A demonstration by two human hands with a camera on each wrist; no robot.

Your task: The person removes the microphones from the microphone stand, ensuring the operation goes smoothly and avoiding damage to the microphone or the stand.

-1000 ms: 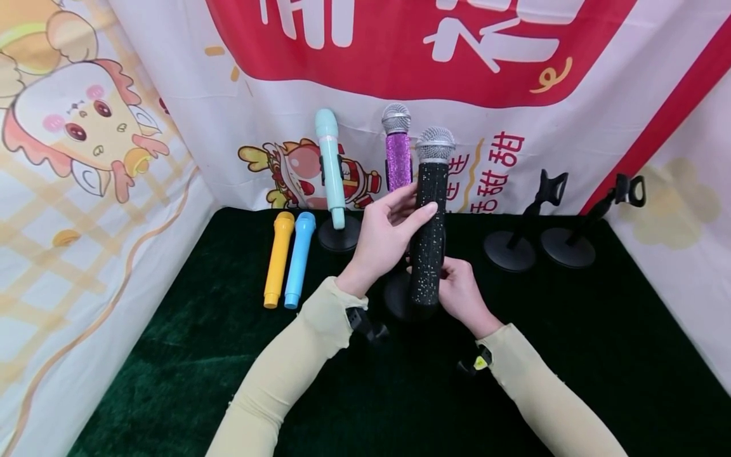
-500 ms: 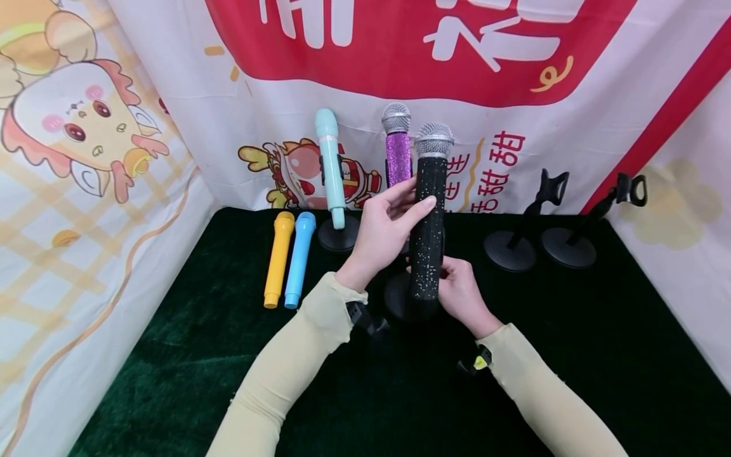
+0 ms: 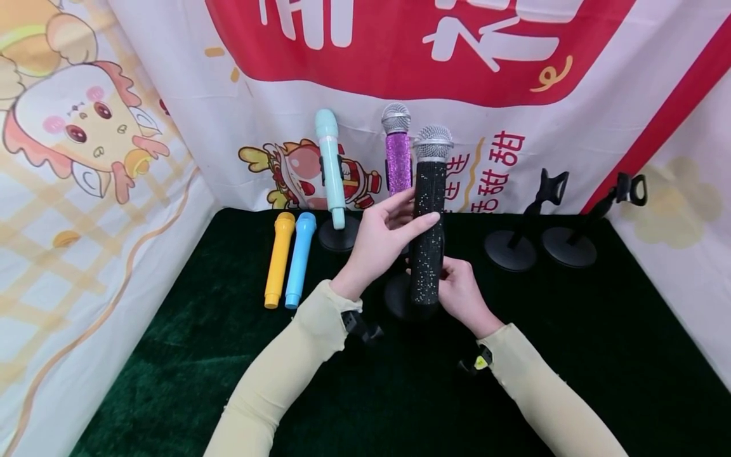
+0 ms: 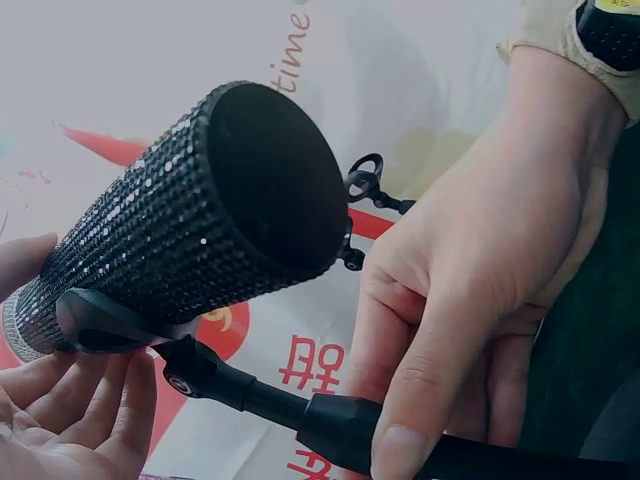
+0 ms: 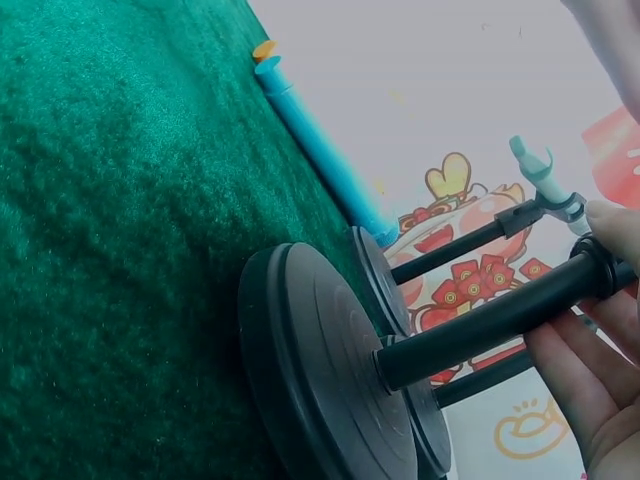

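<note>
A black glittery microphone (image 3: 429, 241) with a silver mesh head stands near upright in the head view. My left hand (image 3: 374, 244) holds its barrel between thumb and fingers. In the left wrist view, the microphone lies in the clip (image 4: 120, 322) of a black stand. My right hand (image 3: 461, 293) grips that stand's pole (image 5: 490, 320), below the clip. The stand's round base (image 5: 320, 370) rests on the green cloth. Behind the black microphone, a purple glitter microphone (image 3: 398, 155) is partly hidden by my left hand.
A mint microphone (image 3: 329, 158) sits in a stand at the back. Left of it, a yellow microphone (image 3: 278, 260) and a blue microphone (image 3: 299, 260) lie on the green cloth (image 3: 171, 381). Two black stands (image 3: 510, 251) (image 3: 568, 247) with bare clips are at the back right, before the printed backdrop.
The black microphone rises a little, then drops slightly again. My left hand is now a bit lower, its thumb farther down the barrel. The right hand stays on the pole.
</note>
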